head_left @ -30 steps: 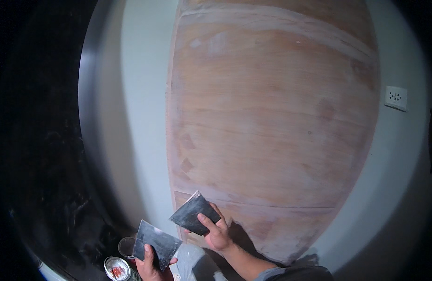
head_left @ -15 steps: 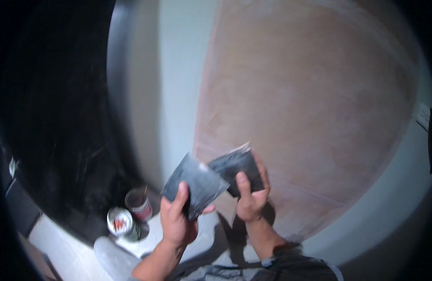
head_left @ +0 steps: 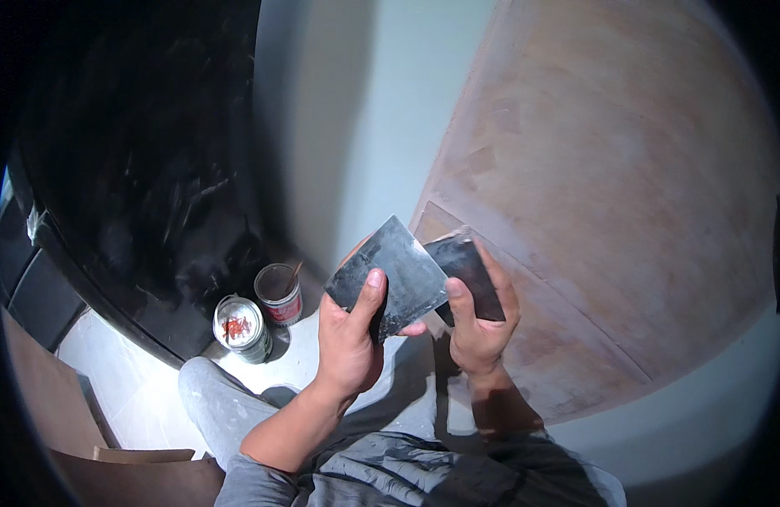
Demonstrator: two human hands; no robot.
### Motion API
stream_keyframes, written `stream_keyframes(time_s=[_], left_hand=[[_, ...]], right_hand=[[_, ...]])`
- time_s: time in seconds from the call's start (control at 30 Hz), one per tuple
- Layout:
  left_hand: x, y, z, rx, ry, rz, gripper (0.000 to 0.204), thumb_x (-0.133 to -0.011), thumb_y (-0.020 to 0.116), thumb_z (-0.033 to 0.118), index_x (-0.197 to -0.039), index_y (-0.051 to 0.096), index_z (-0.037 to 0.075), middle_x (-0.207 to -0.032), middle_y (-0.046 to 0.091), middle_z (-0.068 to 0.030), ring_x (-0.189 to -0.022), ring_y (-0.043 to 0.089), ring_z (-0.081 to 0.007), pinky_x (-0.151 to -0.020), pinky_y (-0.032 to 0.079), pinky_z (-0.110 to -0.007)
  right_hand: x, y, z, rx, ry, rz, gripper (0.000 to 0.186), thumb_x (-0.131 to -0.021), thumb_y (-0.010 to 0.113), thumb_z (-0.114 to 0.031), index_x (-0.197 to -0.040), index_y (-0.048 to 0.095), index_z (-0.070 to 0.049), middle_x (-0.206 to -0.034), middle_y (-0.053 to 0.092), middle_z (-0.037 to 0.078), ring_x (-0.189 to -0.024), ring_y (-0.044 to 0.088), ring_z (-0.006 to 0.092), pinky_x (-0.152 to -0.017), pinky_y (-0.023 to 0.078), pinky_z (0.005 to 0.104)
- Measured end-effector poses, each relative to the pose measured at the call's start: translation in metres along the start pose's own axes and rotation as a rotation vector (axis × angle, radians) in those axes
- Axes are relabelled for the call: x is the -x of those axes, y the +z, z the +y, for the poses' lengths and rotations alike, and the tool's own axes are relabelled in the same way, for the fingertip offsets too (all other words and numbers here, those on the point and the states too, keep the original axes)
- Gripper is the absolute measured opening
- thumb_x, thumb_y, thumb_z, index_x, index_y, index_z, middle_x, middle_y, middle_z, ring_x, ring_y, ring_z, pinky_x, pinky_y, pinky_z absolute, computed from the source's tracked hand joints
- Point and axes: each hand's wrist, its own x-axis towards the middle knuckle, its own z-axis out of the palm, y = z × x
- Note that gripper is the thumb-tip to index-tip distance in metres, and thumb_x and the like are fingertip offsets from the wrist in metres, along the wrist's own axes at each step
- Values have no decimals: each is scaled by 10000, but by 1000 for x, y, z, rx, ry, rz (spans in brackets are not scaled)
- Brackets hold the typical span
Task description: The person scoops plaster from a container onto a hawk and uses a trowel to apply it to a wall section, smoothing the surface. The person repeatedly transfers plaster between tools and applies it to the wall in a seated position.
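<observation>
Grey and square-looking, the left plate [head_left: 398, 287] sat firm in the left hand [head_left: 348, 342], thumb laid on its upper face, fingers bent under with the tips showing at the near edge. The right hand [head_left: 481, 338] gripped the right plate [head_left: 485, 287], thumb on the near side, fingers along the outer edge. Both plates were up in front of the body, in view between the tins [head_left: 258, 348] on the left and the brownish panel [head_left: 618, 169] on the right. Left plate lapped over the right one in my view; couldn't tell if they actually touched. For working one against the other, my judgement was: brace one, slide the other at a low angle, use the full edge, even pressure, thumbs flat, fingertips back from the corners. A corner digging in looked like the main risk. Surface condition: left plate mid-grey, cloudy and scuffed, with darker rough marks along its near edge and a pale patch by the far right one. Right plate read darker, partly shadowed, with pale residue on its far edge. I couldn't make out its underside.
</observation>
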Motion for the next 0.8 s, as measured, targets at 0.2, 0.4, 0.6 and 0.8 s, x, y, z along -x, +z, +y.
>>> stream_keyframes(time_s=[0.2, 0.4, 0.6, 0.8], left_hand=[[4, -2, 13, -89, 12, -25, 464, -1034, 610, 224, -1422, 489, -1, -1195, 684, -160, -980, 737, -244, -636, 674, -358], [1, -10, 23, -130, -79, -57, 479, -1024, 620, 195, -1433, 489, -16, -1208, 680, -179, -993, 738, -266, -665, 678, -379], [-2, -14, 27, -216, 155, -125, 506, -1037, 618, 221, -1451, 481, -35, -1312, 630, -166, -1099, 691, -236, -870, 635, -368], [7, -3, 2, -492, 499, -111, 444, -1051, 576, 168, -1432, 531, -56, -1298, 658, -163, -1150, 634, -196, -1025, 463, -299]], right_hand=[[-11, -11, -24, 78, 180, -271, 330, -1019, 637, -164, -1293, 668, 19, -1150, 737, 190, -1054, 699, 214, -909, 528, 324], [-13, -43, -15, 86, 408, -427, 366, -1024, 635, -212, -1291, 664, 36, -1158, 738, 148, -1037, 700, 234, -946, 515, 324], [-8, -56, -22, -527, 600, -15, 439, -941, 702, -83, -1348, 608, 51, -1150, 706, 98, -1016, 670, 162, -938, 525, 312], [-4, -35, -21, -435, 549, -70, 443, -941, 678, -87, -1351, 601, 61, -1188, 691, 97, -1094, 631, 159, -1001, 479, 308]])
